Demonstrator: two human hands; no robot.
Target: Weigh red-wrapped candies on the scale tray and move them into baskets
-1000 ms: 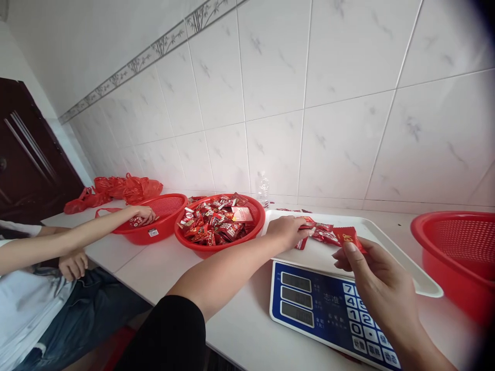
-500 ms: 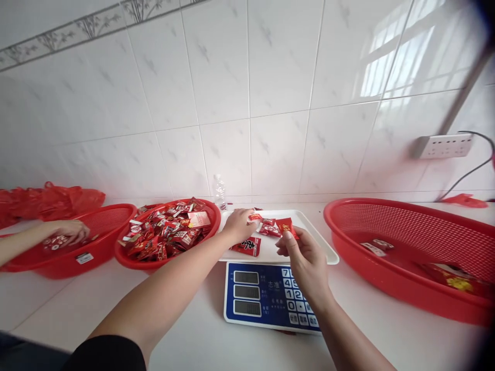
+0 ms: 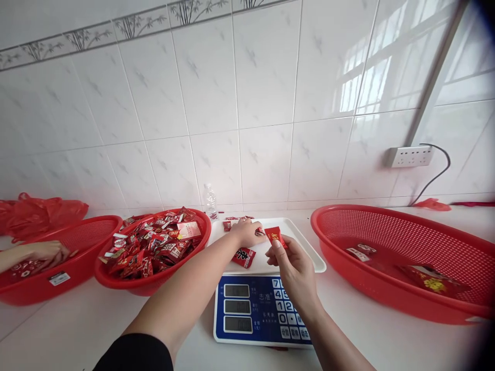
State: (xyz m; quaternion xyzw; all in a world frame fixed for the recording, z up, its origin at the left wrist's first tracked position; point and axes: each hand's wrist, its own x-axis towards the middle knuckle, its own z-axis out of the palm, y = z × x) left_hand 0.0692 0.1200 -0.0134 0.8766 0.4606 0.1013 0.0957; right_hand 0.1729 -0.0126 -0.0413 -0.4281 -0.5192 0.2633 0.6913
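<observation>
Two hands (image 3: 270, 245), right pinching a red packet (image 3: 275, 236), left's grip unclear, white table (image 3: 185, 330), tiled wall (image 3: 266, 103), wall socket (image 3: 410, 156).

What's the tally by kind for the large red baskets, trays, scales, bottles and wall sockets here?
Large red baskets: 3
White tray: 1
Blue-faced scale: 1
Clear bottle: 1
Wall socket: 1
Total: 7
</observation>
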